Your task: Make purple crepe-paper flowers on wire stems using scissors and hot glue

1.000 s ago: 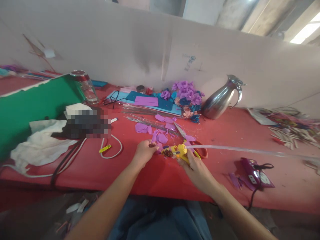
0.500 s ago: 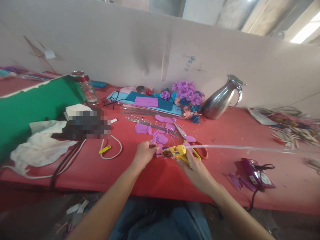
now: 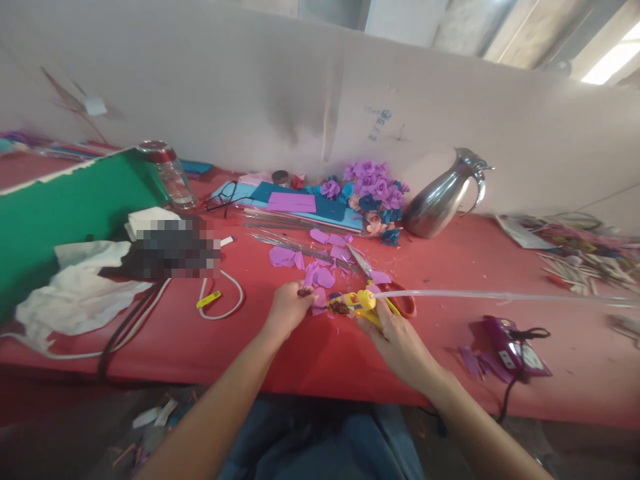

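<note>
My right hand [image 3: 397, 337] is wrapped round a yellow glue gun [image 3: 367, 301], its brown-crusted nozzle pointing left. A long clear glue stick [image 3: 450, 294] runs out of the gun's back to the right. Close to the nozzle, my left hand [image 3: 289, 308] is closed in a pinch at a purple paper petal [image 3: 319, 303]. A small dark brown bit shows at its fingers; I cannot tell what it is. Just beyond the hands are loose purple petals [image 3: 285, 257] and open scissors [image 3: 363, 263] with orange and yellow handles, partly behind the gun.
Paper flowers [image 3: 373, 183] and a steel jug [image 3: 440, 200] stand at the back. Thin wires [image 3: 300, 248] lie before blue sheets [image 3: 333, 212]. At left are a glass jar [image 3: 167, 173], white cloth [image 3: 83, 287] and cables. A purple box-like device [image 3: 515, 347] with a black cord lies right.
My right hand and the glue gun have shifted slightly right, so the nozzle sits a little farther from my left hand. The left hand has barely moved.
</note>
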The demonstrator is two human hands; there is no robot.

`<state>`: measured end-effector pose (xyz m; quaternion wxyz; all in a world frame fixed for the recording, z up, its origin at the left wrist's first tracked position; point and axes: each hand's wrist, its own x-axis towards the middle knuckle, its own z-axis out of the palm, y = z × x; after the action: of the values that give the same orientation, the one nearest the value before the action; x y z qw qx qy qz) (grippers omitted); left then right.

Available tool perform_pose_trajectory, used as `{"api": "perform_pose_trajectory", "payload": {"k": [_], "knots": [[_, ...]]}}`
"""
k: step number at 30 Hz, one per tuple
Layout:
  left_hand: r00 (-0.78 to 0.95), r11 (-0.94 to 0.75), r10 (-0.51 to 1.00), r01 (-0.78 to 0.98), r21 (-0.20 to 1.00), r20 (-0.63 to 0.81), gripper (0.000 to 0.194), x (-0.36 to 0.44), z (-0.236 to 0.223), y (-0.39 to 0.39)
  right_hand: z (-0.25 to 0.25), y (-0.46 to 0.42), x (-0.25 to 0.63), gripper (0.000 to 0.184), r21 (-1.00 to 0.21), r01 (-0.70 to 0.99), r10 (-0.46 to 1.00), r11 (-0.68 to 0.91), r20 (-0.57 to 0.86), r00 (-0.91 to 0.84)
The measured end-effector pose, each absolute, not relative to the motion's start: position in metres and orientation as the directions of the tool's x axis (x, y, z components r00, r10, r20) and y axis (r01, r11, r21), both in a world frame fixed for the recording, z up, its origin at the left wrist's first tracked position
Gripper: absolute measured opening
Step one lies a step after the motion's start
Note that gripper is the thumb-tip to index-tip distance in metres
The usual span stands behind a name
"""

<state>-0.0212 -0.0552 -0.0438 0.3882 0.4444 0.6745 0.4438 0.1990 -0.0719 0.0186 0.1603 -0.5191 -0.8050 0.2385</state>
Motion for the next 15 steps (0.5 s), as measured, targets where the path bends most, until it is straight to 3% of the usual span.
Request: {"api": "perform_pose_trajectory", "payload": {"k": [6,11,15], "knots": [[-0.315,0.206,0.938,0.18,0.962,-0.142,0.011,-0.02,-0.04,-0.055,0.023,-0.068,0.204,0.033,-0.555,0.772,0.919,0.311,-0.033,-0.394],[-0.331,0.204,0.926,0.039,0.978,-0.18,0.014,-0.02,-0.029,-0.059,0.03,-0.04,0.217,0.026,-0.79,0.588,0.931,0.173,-0.064,-0.36],[-0.321,0.205,0.921,-0.088,0.975,-0.222,0.019,-0.024,-0.017,-0.058,0.023,0.003,0.233,0.039,-0.892,0.451,0.957,-0.028,-0.154,-0.246]]}}
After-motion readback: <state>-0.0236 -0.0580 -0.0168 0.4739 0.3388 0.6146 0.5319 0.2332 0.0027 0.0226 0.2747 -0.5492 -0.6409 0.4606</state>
